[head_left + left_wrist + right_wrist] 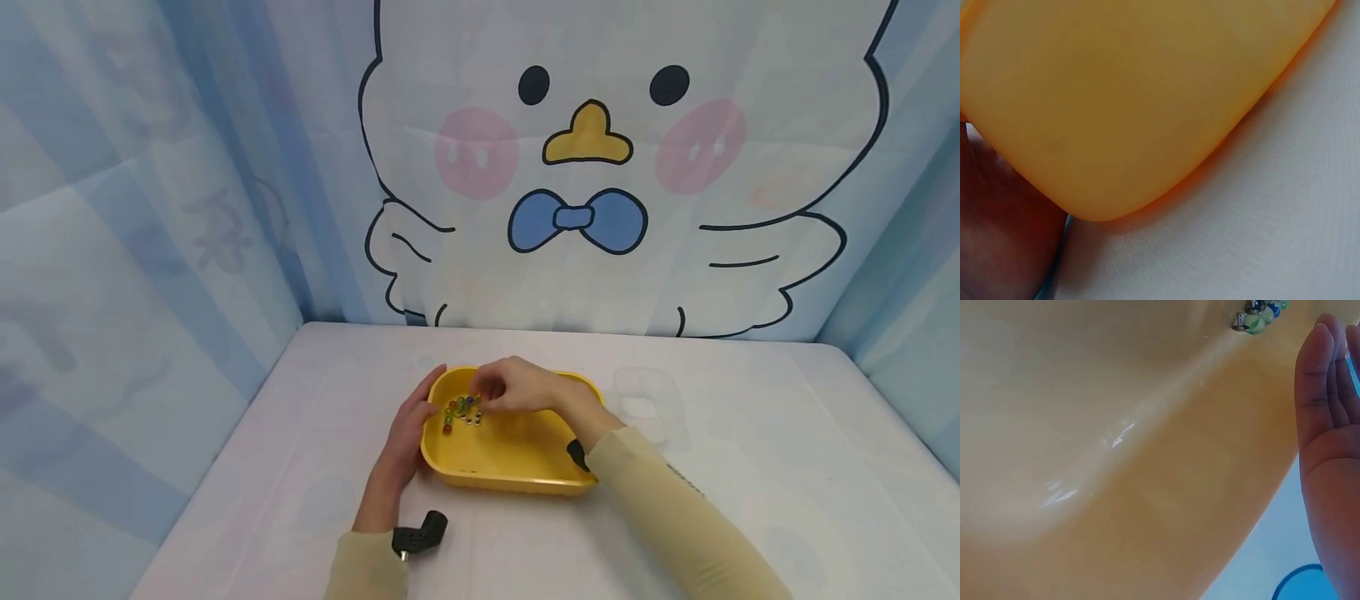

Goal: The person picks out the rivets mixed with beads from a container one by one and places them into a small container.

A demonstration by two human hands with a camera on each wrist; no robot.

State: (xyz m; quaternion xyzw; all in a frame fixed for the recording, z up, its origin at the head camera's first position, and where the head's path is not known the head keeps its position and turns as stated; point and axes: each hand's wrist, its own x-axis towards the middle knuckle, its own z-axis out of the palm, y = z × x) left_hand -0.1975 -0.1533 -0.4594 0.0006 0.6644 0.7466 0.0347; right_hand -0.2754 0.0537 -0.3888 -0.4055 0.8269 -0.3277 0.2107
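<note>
A yellow tray (502,450) holds a cluster of coloured glass marbles (453,411) and small silver metal pieces (472,421) near its left end. In the right wrist view those silver pieces (1240,324) have flat heads and short stems, beside green and blue marbles (1256,326). My left hand (408,429) grips the tray's left side, thumb at the rim and fingers along the outside wall. Reaching across the tray, my right hand (521,385) has its bent fingers down at the marbles' right edge. I cannot tell whether a marble is between its fingertips.
A clear plastic container (645,400) stands on the white table (750,450), right of the tray. Black wrist cameras (420,533) sit on the wrists. Behind the table's far edge hangs a curtain (570,283) printed with a cartoon bird.
</note>
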